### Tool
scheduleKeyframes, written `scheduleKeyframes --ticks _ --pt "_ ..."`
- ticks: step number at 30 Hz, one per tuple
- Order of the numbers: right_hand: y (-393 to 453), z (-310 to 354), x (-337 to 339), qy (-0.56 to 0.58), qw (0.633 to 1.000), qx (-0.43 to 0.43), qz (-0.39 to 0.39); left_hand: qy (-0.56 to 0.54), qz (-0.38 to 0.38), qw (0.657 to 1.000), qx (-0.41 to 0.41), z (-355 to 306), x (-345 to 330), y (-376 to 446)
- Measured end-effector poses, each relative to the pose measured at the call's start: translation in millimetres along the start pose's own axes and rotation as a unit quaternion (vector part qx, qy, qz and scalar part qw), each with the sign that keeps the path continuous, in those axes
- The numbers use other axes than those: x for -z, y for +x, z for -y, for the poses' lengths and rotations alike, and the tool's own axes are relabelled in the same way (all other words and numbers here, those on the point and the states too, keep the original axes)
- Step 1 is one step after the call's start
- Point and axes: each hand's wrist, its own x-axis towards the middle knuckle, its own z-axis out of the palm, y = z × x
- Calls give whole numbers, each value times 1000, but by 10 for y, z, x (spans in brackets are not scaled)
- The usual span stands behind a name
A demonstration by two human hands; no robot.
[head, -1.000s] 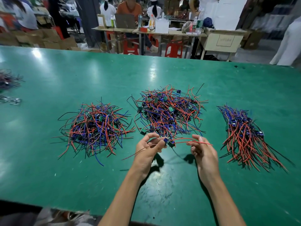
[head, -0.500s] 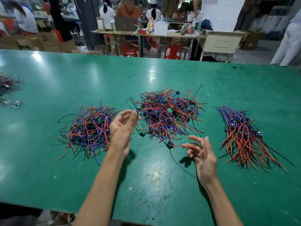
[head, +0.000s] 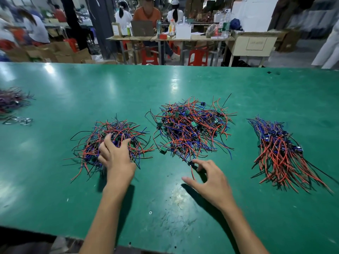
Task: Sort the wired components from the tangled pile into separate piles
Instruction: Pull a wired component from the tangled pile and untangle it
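Three heaps of red, blue and black wired components lie on the green table [head: 55,198]. The tangled pile [head: 190,129] with small green boards is in the middle. A looser left pile [head: 128,129] and a straighter, combed right pile [head: 278,151] flank it. My left hand [head: 115,156] rests on the left pile with fingers spread and grips nothing. My right hand [head: 209,178] reaches to the tangled pile's near edge. Its fingertips touch a small black component [head: 190,163] with a red wire, and the thumb stays apart.
Another dark wire heap [head: 11,99] and some pale wires [head: 20,120] lie at the far left edge. Beyond the table's far edge people sit at work tables [head: 165,38] among red stools and cardboard boxes.
My left hand carried a component from the middle over to the left pile and now lies spread on it. My right hand let its red wire down and reached toward the tangled pile's edge.
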Motion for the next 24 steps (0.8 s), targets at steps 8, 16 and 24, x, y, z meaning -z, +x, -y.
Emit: scheduleKeyframes --ticks 8,16,24 --pt "-26 -73 2 7 997 55 -43 -77 120 937 -318 -614 -388 -522" --pt "-35 -124 109 307 949 -20 -66 -195 69 923 -324 -595 -544 -593" --pt "-5 -148 170 434 897 -47 -75 -357 -112 918 -132 -581 91 245"
